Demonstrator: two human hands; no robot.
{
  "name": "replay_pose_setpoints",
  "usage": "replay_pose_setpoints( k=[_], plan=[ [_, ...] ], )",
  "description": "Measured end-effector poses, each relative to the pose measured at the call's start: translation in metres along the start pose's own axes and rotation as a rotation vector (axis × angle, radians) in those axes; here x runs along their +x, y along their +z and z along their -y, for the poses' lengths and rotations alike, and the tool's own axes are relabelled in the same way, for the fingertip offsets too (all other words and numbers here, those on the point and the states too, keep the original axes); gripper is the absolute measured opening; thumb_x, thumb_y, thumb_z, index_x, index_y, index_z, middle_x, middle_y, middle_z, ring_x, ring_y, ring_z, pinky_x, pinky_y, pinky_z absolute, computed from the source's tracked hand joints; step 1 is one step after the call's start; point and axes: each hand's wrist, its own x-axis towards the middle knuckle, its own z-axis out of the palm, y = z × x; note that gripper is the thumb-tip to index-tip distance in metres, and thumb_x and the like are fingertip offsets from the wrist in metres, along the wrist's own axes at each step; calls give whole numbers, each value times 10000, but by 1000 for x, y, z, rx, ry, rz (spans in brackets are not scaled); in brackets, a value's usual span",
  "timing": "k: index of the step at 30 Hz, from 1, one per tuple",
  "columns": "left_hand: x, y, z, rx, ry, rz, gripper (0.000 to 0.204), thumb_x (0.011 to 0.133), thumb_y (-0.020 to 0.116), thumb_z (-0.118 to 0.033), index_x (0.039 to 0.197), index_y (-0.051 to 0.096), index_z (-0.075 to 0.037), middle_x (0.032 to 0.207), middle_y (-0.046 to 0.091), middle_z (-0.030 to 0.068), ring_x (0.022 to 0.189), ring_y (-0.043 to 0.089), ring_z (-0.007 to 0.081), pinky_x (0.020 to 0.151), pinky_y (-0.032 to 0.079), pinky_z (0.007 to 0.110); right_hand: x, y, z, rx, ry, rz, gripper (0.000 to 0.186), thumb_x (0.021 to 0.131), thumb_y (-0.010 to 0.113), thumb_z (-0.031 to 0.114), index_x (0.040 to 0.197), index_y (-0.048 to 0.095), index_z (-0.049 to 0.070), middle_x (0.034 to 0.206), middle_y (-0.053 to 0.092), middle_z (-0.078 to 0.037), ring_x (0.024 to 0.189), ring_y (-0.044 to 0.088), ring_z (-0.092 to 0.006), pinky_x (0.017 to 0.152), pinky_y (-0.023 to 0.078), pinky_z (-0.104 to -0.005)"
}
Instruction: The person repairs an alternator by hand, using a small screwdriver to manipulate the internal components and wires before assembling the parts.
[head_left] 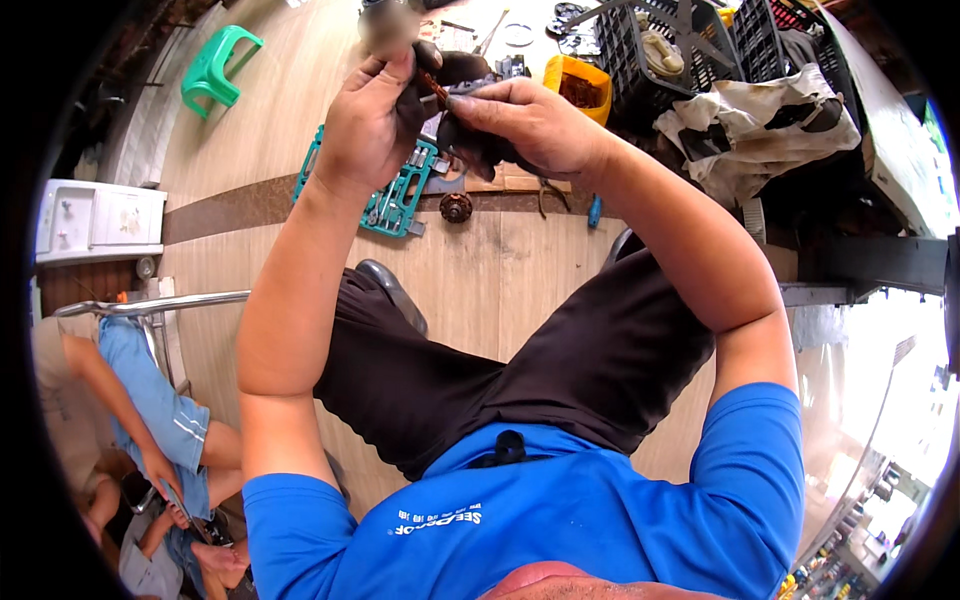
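Where fingers [478,110] converge, something coppery [435,87] sits.

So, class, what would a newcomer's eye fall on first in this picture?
Probably the wearer's bright blue shirt, filling the lower middle, then the left hand and right hand meeting around a small coppery part at top centre. Next might come the green stool at upper left and the open teal tool case on the floor beneath the hands.

Bright light glares white at right, a patch [388,28] at top is blurred, and edges bend.
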Motion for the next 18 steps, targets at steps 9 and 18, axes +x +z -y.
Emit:
replay_pose_setpoints(
  k=[9, 18],
  plan=[
    [-3, 10, 9, 202, 45, -199, 298, 1031, 504, -286, 1067, 598, -5, 1024, 679, 116, 946, 655, 192, 881, 522, 332, -5, 3, 5, -445, -101, -170, 279, 972, 626, 263, 984, 701, -5, 689, 649, -31, 590, 596, -128, 563, 471, -311],
    [-3, -3, 8, 116, -17, -126, 336, 1046, 465, -289, 1085, 594, 19, 1094, 685, 154, 984, 665, 218, 928, 515, 362, 1, 9, 8, -863, -191, -177, 313, 964, 581, 269, 903, 666, -26, 706, 649, -162, 627, 625, -297, 638, 511, -379]
  ],
)
